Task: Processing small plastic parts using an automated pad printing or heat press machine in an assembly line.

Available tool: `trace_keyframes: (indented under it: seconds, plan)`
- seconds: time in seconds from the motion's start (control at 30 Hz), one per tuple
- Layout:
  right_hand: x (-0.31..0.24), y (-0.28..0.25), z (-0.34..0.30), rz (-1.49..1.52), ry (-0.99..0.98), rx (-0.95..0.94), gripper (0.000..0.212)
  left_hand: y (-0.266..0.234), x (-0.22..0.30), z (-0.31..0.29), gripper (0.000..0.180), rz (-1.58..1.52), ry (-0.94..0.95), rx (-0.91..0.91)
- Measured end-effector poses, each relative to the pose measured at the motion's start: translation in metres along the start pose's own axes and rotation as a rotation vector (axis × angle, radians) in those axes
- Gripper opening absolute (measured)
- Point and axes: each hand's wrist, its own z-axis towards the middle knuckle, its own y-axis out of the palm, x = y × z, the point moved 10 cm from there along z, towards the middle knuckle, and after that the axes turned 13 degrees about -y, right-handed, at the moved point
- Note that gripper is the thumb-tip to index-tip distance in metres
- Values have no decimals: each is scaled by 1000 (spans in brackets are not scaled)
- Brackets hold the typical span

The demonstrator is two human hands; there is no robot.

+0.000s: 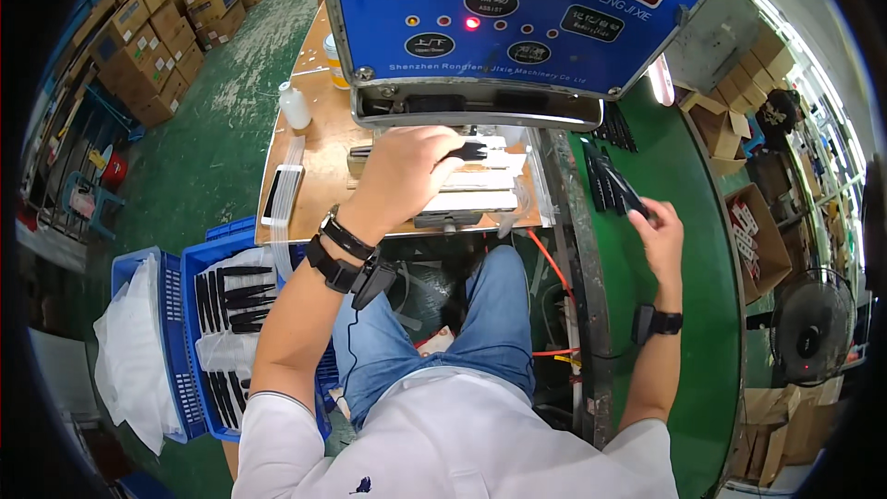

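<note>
My left hand (411, 171) reaches over the metal fixture (471, 200) under the blue machine. Its fingers are closed on a slim black part (473, 151) that lies at the fixture; the fingertips partly hide it. To the right, my right hand (660, 236) is above the green work surface (661, 342). Thumb and fingers pinch the near end of a long, slim black part (621, 183), which points away to the upper left. Several similar black parts (601, 192) lie beside it on the green surface.
The blue machine panel (499, 28) hangs over the fixture. On the wooden table are a white bottle (295, 105) and a phone (283, 194). A blue crate (199, 268) of black parts stands at the left. A fan (811, 337) and cartons are at the right.
</note>
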Motion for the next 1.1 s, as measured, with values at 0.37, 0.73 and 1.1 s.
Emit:
trace_keyframes:
  seconds: [0.37, 0.73, 1.1]
  plan:
    - [199, -40, -56, -513, 201, -78, 40, -68, -23, -164, 36, 26, -202, 344]
    - [243, 12, 6, -526, 85, -245, 52, -111, -274, -586, 47, 294, -1467, 705]
    - [84, -3, -16, -242, 263, -258, 42, -96, -325, -575, 81, 518, -1568, 524]
